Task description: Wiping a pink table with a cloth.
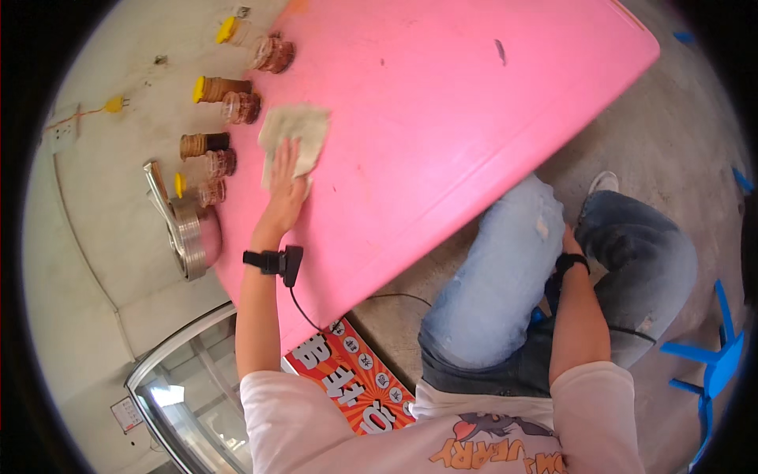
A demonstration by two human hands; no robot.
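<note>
My left hand [286,178] presses flat on a pale cloth [308,121], holding it against the pink table [414,118]. Its fingers point towards the table's far side, and part of the cloth sticks out beside the palm. A black strap with a small device [284,263] sits on that wrist, a cable hanging from it. My right hand [569,242] is down between my knees by the jeans [503,272], its fingers mostly hidden by the leg. What it holds, if anything, is not visible.
Along the wall edge stand several jars [240,106], some with yellow lids, and a metal pot [192,237] with utensils. A yellow plug [115,105] hangs by the wall. Left of me is a glass-topped case [195,391], beside a red printed panel [355,379]. Blue stools [719,361] stand right.
</note>
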